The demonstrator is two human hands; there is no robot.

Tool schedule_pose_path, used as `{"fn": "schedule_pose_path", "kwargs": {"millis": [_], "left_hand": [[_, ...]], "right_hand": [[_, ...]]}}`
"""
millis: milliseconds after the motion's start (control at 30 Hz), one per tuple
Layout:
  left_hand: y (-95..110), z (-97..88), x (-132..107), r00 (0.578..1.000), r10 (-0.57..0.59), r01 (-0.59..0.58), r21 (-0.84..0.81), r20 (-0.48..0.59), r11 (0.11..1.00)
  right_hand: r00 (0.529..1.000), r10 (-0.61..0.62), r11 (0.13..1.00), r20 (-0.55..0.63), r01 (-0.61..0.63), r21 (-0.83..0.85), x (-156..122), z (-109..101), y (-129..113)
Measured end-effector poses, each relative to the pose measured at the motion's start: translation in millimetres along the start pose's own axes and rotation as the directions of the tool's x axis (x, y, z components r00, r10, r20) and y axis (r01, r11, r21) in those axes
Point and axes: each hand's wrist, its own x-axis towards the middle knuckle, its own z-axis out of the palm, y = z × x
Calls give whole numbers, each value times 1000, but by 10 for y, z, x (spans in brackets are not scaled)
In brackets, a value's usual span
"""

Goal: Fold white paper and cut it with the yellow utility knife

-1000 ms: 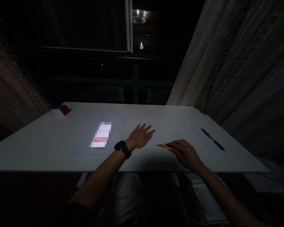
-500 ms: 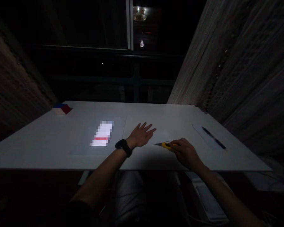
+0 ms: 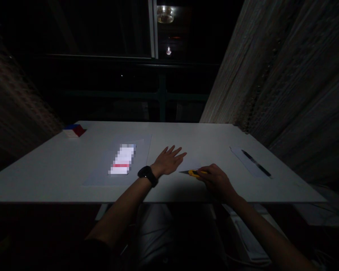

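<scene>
My left hand (image 3: 169,161), with a dark watch on its wrist, lies flat with fingers spread on a pale sheet of paper (image 3: 190,162) in the middle of the white table (image 3: 59,169). My right hand (image 3: 216,180) is closed around a yellow utility knife (image 3: 192,172). The blade points left along the sheet, just right of my left hand.
A larger sheet with a blurred white and red patch (image 3: 122,159) lies to the left. A red and blue cube (image 3: 73,130) sits at the far left corner. A black pen (image 3: 255,163) rests on a paper strip at the right. Curtains hang on both sides.
My right hand has drawn the knife a short way to the left, closer to my left hand. My left hand has stayed flat in place.
</scene>
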Motion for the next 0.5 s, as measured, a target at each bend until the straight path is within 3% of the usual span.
{"fn": "schedule_pose_path", "kwargs": {"millis": [500], "left_hand": [[-83, -68, 5, 998, 21, -18, 54, -67, 998]], "right_hand": [[1000, -10, 1000, -2, 10, -23, -50, 5, 4]]}}
